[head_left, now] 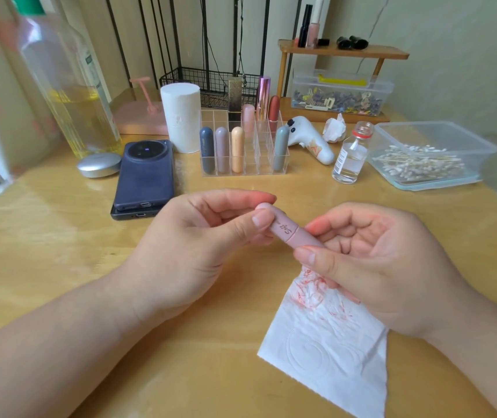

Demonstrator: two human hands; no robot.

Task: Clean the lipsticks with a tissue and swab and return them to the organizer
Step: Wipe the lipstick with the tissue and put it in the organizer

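Observation:
A pink lipstick (pixel 289 232) with its cap on lies between both hands above the table. My left hand (pixel 199 245) pinches the cap end with thumb and fingers. My right hand (pixel 373 260) grips the base end, fingers curled round it. Under my right hand lies a white tissue (pixel 328 342) smeared with red marks. The clear organizer (pixel 242 173) stands further back, holding several capped lipsticks in blue, mauve, peach, grey, pink and red.
A clear tub of cotton swabs (pixel 428 158) sits at the right, a small glass bottle (pixel 350 155) with a swab in it beside it. A tissue roll (pixel 180 116), two stacked phones (pixel 144 176), a silver compact (pixel 99 165) and a tall oil bottle (pixel 69 86) stand left.

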